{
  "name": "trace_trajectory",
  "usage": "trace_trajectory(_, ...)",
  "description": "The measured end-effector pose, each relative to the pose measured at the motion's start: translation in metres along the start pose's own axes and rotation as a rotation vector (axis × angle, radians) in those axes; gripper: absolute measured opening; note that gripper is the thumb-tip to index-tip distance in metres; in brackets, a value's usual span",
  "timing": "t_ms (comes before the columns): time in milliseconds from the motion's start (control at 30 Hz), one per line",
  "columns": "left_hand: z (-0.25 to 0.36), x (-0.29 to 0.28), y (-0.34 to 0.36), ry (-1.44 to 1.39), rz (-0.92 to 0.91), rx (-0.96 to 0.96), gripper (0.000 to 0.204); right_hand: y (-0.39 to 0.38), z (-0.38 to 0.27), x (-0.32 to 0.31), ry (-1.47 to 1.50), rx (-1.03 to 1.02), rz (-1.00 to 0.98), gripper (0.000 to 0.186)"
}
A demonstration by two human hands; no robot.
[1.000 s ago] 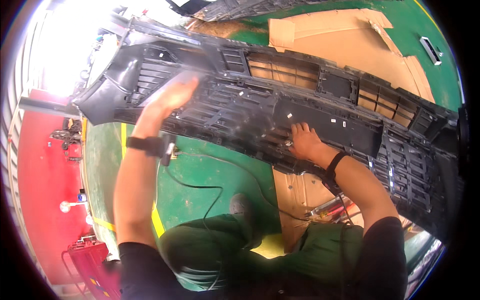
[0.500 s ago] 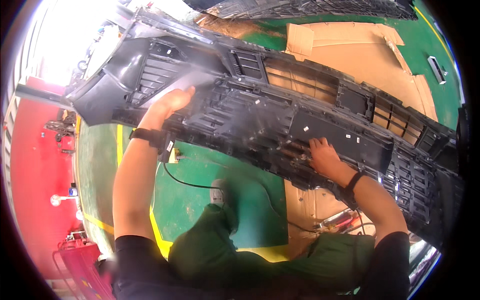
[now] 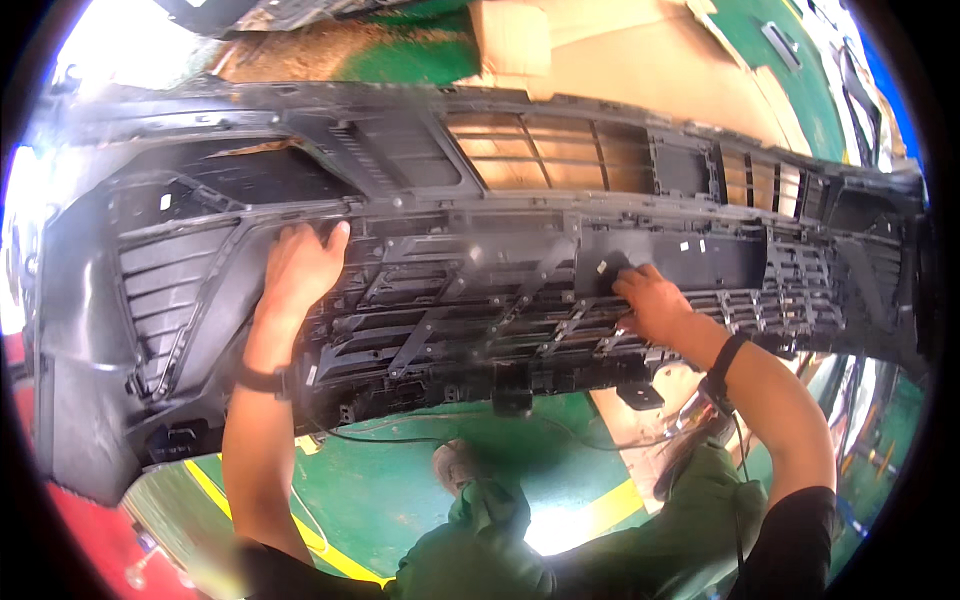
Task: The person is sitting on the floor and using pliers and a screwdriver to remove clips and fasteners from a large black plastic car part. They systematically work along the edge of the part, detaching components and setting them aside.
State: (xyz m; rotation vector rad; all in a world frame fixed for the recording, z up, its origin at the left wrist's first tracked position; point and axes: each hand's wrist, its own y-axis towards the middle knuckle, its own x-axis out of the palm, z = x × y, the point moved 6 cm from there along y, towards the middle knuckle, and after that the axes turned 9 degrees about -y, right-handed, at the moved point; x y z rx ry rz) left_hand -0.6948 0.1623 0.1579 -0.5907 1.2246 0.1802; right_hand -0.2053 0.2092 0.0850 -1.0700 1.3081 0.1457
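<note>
A long black plastic car bumper (image 3: 420, 205) with a slatted grille stretches across the view in front of me, its inner side with ribs and clips facing up. My left hand (image 3: 303, 268) is closed on it at the left end of the grille, beside a louvred panel (image 3: 170, 300); its fingertips are partly hidden behind an edge. Farther right, my right hand (image 3: 655, 305) grips the grille slats just below a flat black plate (image 3: 720, 262) carrying small white labels. Black bands circle both wrists.
Flattened cardboard (image 3: 630, 60) lies on the green floor beyond the bumper. Another dark part (image 3: 270, 12) sits at the far edge. Below the bumper, cables (image 3: 400, 438) trail over the floor, near my shoe (image 3: 455, 465) and yellow lines (image 3: 230, 505).
The bumper has turned to lie more level across the view, its left end coming nearer. My left hand has moved down and left with it; the right hand stays on the grille.
</note>
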Motion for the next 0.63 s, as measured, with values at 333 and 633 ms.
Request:
trace_trajectory(333,-0.015,0.011,-0.001,0.169,0.12,0.214,0.053,-0.037,0.0,0.0,0.325,0.194,0.243,0.048)
trace_trajectory(633,-0.014,0.017,0.001,0.142,0.202,0.237,0.052,-0.19,0.067,-0.035,0.687,0.737,0.004,0.039)
